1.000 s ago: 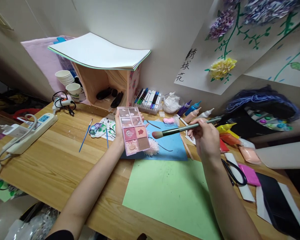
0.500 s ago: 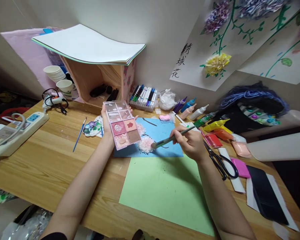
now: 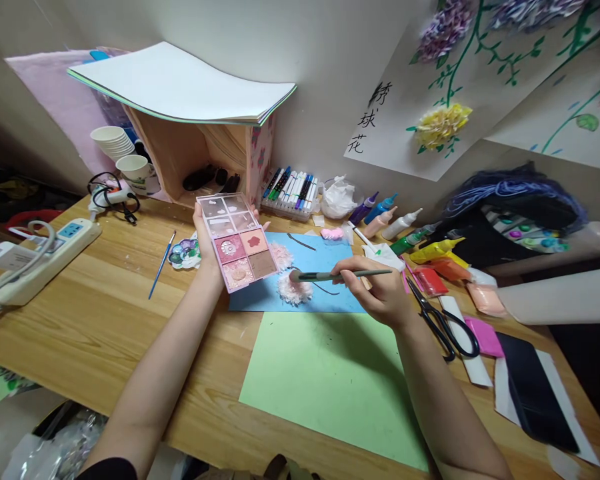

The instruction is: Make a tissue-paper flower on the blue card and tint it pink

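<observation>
My left hand (image 3: 209,243) is closed around an open makeup palette (image 3: 249,243) with pink, peach and brown pans and a clear lid. In my right hand (image 3: 373,287) is a makeup brush (image 3: 320,275), lying nearly level and pointing left. Its bristle tip is at the top of a fluffy pale pink flower (image 3: 295,292) on a blue sheet (image 3: 347,252). A second pink fluffy flower (image 3: 282,255) lies behind, partly hidden by the palette. Dark curved lines mark the blue sheet. A green sheet (image 3: 325,387) lies in front of it.
Black scissors (image 3: 443,327), clay packets (image 3: 485,335) and a black phone-like slab (image 3: 540,393) lie on the right. Paint bottles (image 3: 405,225) and a marker box (image 3: 290,193) stand behind. To the left are a thin paintbrush (image 3: 161,265), a paint palette (image 3: 184,254) and a power strip (image 3: 45,267).
The brush has swung from a slant to nearly level, its tip moving up and left across the front flower. My left hand has shifted slightly left and up with the makeup palette.
</observation>
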Demonstrator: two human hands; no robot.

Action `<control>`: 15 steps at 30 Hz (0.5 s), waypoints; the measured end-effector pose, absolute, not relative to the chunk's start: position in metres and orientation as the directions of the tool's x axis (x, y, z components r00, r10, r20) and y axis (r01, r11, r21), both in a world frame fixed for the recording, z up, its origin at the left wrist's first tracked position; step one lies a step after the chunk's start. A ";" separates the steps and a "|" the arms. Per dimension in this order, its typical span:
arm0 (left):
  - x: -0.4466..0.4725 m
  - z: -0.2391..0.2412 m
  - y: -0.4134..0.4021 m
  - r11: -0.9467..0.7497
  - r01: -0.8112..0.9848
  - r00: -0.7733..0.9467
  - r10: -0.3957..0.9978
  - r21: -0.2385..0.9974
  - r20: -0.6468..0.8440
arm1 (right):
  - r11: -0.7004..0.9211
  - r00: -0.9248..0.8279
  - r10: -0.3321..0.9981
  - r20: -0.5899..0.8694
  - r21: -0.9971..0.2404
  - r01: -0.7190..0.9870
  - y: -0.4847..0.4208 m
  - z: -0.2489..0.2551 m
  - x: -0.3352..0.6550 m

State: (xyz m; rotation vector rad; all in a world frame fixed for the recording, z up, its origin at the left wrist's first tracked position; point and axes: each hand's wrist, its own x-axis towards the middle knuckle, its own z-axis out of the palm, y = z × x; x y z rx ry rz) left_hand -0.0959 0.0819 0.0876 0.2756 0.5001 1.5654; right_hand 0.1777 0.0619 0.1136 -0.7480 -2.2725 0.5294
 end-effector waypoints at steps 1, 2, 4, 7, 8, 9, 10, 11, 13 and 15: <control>-0.097 0.088 0.082 -0.005 -0.880 -0.074 0.989 0.475 -0.126 | 0.765 -0.620 0.622 0.478 -0.541 0.350 0.061 0.114 0.176; -0.098 0.089 0.082 -0.015 -0.878 -0.087 0.988 0.479 -0.127 | 0.780 -0.647 0.598 0.473 -0.528 0.336 0.061 0.113 0.175; -0.099 0.090 0.081 -0.033 -0.871 -0.116 0.983 0.490 -0.141 | 0.810 -0.707 0.548 0.447 -0.495 0.315 0.059 0.114 0.174; -0.100 0.091 0.081 -0.038 -0.864 -0.128 0.981 0.502 -0.146 | 0.836 -0.748 0.510 0.426 -0.452 0.312 0.058 0.119 0.177; -0.100 0.092 0.081 -0.037 -0.862 -0.126 0.982 0.505 -0.143 | 0.839 -0.746 0.509 0.429 -0.439 0.320 0.057 0.121 0.179; -0.099 0.092 0.081 -0.036 -0.861 -0.125 0.982 0.508 -0.143 | 0.843 -0.740 0.511 0.439 -0.426 0.329 0.056 0.124 0.180; -0.099 0.093 0.081 -0.037 -0.859 -0.129 0.981 0.511 -0.146 | 0.847 -0.733 0.510 0.450 -0.415 0.334 0.055 0.126 0.181; -0.099 0.093 0.081 -0.039 -0.859 -0.134 0.979 0.511 -0.151 | 0.851 -0.732 0.504 0.458 -0.407 0.331 0.054 0.128 0.182; -0.099 0.093 0.081 -0.040 -0.863 -0.145 0.975 0.504 -0.170 | 0.862 -0.749 0.478 0.459 -0.406 0.302 0.051 0.131 0.181; -0.099 0.093 0.080 -0.027 -0.873 -0.138 0.971 0.487 -0.193 | 0.869 -0.780 0.455 0.430 -0.407 0.282 0.048 0.132 0.178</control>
